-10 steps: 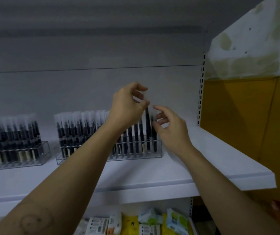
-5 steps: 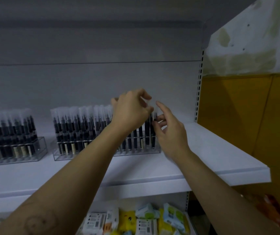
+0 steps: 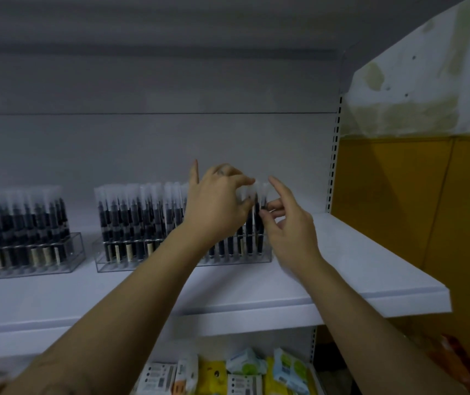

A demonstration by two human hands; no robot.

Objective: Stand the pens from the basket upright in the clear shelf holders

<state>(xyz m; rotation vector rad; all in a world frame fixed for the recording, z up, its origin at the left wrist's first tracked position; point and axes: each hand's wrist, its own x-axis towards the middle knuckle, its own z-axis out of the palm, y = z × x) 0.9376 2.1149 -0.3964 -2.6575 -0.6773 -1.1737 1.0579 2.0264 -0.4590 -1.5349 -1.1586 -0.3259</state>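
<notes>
Two clear holders stand on the white shelf (image 3: 370, 269): one at the far left (image 3: 68, 252) and a middle one (image 3: 188, 263), both packed with upright dark pens with frosted caps (image 3: 137, 215). My left hand (image 3: 216, 203) is over the right end of the middle holder and pinches the frosted cap of a pen (image 3: 249, 223) that stands upright in the holder's right end. My right hand (image 3: 288, 223) is just right of that pen, its fingers lightly curled and touching the outermost pens. The basket is out of view.
The shelf's right part beyond the holders is bare white board, ending at a slotted upright (image 3: 333, 166) and a yellow wall panel (image 3: 413, 209). Packets of goods (image 3: 228, 374) lie on the shelf below.
My left hand has come down with the pen, so the pen now sits lower in the holder's right end. My right hand stayed beside it and shifted slightly.
</notes>
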